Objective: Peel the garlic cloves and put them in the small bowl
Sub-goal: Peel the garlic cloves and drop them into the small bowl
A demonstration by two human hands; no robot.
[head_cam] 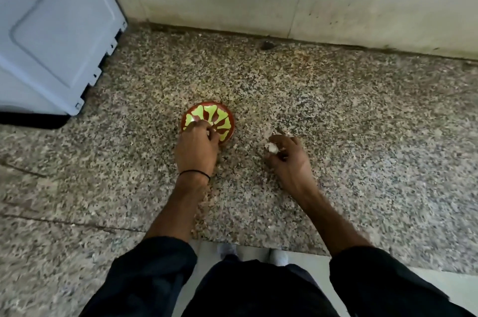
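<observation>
Dark sleeves (pixel 155 272) fill the bottom edge, forearms reaching out over a speckled granite table (pixel 362 122). At centre sits the small bowl (pixel 219 116), round and glossy, red-brown with lime-green petal shapes. The left hand (pixel 196 147) covers its near half, fingers bunched on a small pale piece (pixel 209 132) too small to identify. Right of the bowl, the right hand (pixel 288 159) has its fingers curled round papery white garlic (pixel 271 148), mostly hidden.
</observation>
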